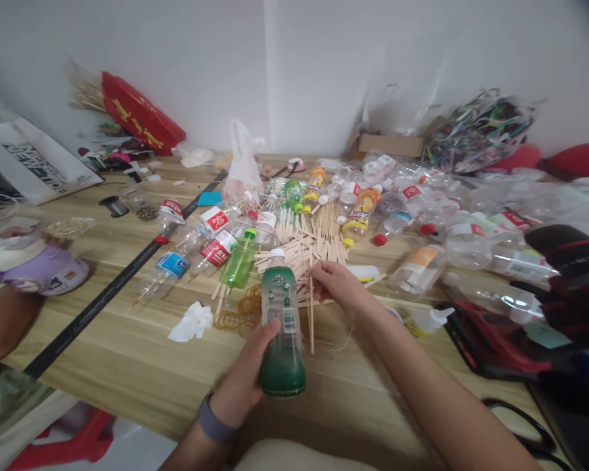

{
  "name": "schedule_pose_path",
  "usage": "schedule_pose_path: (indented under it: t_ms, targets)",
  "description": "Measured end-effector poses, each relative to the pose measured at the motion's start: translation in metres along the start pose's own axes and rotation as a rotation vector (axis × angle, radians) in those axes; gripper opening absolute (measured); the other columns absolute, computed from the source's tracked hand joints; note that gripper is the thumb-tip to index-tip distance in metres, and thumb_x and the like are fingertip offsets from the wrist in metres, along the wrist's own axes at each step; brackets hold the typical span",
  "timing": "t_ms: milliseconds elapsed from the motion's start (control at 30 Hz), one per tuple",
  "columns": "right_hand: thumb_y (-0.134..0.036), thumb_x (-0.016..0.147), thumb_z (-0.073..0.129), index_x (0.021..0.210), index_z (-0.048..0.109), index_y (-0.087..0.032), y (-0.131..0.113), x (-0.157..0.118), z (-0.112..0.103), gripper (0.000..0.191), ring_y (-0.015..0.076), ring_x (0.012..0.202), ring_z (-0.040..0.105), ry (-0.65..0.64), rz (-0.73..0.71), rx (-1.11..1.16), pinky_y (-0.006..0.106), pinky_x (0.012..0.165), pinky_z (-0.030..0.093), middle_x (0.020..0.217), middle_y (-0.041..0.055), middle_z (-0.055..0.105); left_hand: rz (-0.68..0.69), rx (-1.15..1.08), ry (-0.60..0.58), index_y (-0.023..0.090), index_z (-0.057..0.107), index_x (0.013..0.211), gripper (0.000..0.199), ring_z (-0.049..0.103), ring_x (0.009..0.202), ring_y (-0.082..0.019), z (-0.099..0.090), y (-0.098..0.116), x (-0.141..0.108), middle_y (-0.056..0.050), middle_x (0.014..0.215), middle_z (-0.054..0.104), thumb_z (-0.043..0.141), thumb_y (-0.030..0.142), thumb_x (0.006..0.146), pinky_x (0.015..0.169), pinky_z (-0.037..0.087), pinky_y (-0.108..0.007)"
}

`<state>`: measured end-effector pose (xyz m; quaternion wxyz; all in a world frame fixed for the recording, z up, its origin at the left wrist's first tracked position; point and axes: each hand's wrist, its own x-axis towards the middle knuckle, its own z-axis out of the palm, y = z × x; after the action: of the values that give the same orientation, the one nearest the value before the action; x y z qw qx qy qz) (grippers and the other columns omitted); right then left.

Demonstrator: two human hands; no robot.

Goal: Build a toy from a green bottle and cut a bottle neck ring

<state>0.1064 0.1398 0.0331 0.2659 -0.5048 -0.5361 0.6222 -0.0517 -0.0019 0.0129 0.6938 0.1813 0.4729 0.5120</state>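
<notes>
My left hand (pixel 255 356) is closed around a clear bottle with a green base and a white cap (pixel 283 327), tilted upright over the table's front. To its right, my right hand (pixel 331 284) pinches thin wooden sticks (pixel 311 320) that hang downward beside the bottle. Behind both hands lies a heap of flat wooden sticks (pixel 331 232). A green bottle (pixel 240 260) lies left of the held bottle, close to several tan rubber bands (pixel 249 304). A crumpled white tissue (pixel 191 322) rests farther left.
Many empty bottles (pixel 466 248) cover the right side. A black strip (pixel 103 301) crosses the table (pixel 127 347) on the left. Another person's arm (pixel 10 320) is at the far left. A red and black tool (pixel 495 340) and black-handled scissors (pixel 520 425) lie at right.
</notes>
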Motion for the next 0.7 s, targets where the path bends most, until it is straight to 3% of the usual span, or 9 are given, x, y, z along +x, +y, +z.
schedule_pose_path:
  t_ms: [167,267,333,400,533,600,700]
  targets:
    - [-0.037,0.097,0.063,0.128,0.061,-0.018,-0.035,0.031,-0.033,0.036,0.0237,0.105,0.066,0.184,-0.119,-0.063,0.045,0.088,0.058,0.127,0.0100,0.064,-0.025,-0.009,-0.047,0.015,0.069,0.094,0.062,0.069,0.070,-0.023,-0.001,-0.003,-0.006,-0.009,0.078,0.075,0.083,0.066,0.063,0.063,0.051,-0.029]
    - [-0.038,0.097,0.063,0.127,0.060,-0.017,-0.045,0.034,-0.038,0.036,0.0222,0.101,0.067,0.308,-0.238,-0.143,0.043,0.085,0.058,0.124,0.0092,0.064,-0.012,-0.022,-0.077,0.016,0.067,0.096,0.061,0.067,0.067,-0.020,0.000,-0.004,-0.009,-0.007,0.078,0.074,0.084,0.065,0.063,0.062,0.051,-0.028]
    - [-0.039,0.097,0.063,0.115,0.064,-0.016,-0.042,0.028,-0.033,0.029,0.0183,0.086,0.066,0.334,-0.298,-0.214,0.036,0.075,0.057,0.106,0.0061,0.068,0.000,0.000,-0.088,0.017,0.066,0.096,0.058,0.065,0.066,-0.019,0.001,-0.004,-0.010,-0.007,0.081,0.074,0.084,0.063,0.065,0.062,0.050,-0.028]
    - [-0.042,0.095,0.063,0.092,0.067,-0.016,-0.037,0.016,-0.023,0.027,0.0148,0.068,0.059,0.302,-0.338,-0.284,0.029,0.063,0.049,0.078,0.0010,0.066,0.007,0.052,-0.096,0.018,0.066,0.100,0.056,0.065,0.068,-0.019,0.000,-0.004,-0.007,-0.007,0.087,0.075,0.083,0.060,0.068,0.065,0.051,-0.029]
    - [-0.053,0.086,0.065,0.063,0.059,-0.020,-0.030,-0.009,-0.009,0.040,0.0127,0.053,0.045,0.228,-0.384,-0.364,0.026,0.052,0.033,0.053,-0.0042,0.051,0.095,0.267,-0.143,0.020,0.064,0.118,0.058,0.068,0.101,-0.029,-0.002,0.001,-0.001,-0.010,0.114,0.074,0.084,0.047,0.070,0.091,0.051,-0.038]
    - [-0.059,0.083,0.063,0.061,0.056,-0.021,-0.029,-0.020,-0.008,0.044,0.0122,0.051,0.041,0.220,-0.390,-0.374,0.026,0.050,0.029,0.051,-0.0054,0.044,0.162,0.445,-0.170,0.020,0.062,0.127,0.065,0.061,0.120,-0.034,-0.004,0.006,0.000,-0.011,0.127,0.070,0.085,0.041,0.070,0.104,0.043,-0.043]
    - [-0.063,0.080,0.062,0.066,0.058,-0.022,-0.030,-0.038,-0.013,0.044,0.0121,0.050,0.037,0.225,-0.397,-0.372,0.026,0.049,0.026,0.052,-0.0064,0.039,0.241,0.702,-0.131,0.020,0.060,0.134,0.071,0.055,0.129,-0.040,-0.005,0.015,-0.004,-0.015,0.135,0.066,0.085,0.036,0.070,0.111,0.037,-0.050]
